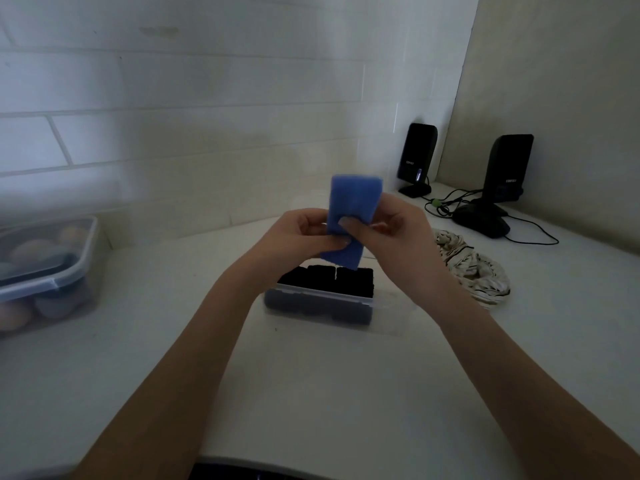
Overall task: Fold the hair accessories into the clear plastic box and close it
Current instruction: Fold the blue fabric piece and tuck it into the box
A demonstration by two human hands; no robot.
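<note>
A blue fabric hair band [351, 206] is held upright above the table, folded into a flat strip. My left hand [298, 237] pinches its lower left part and my right hand [388, 226] pinches its lower right, thumbs pressed on the cloth. Directly below stands the clear plastic box [322, 296], open, with several folded black hair accessories [332, 277] packed side by side inside. A cream and black patterned fabric accessory [474, 268] lies bunched on the table to the right of the box. The box's lid is hard to make out.
A larger clear lidded container [48, 268] with rounded items stands at the left edge. Two black speakers [417, 157] [509, 168] with cables [446, 202] stand at the back right corner. White tiled wall runs behind the white table [311, 393].
</note>
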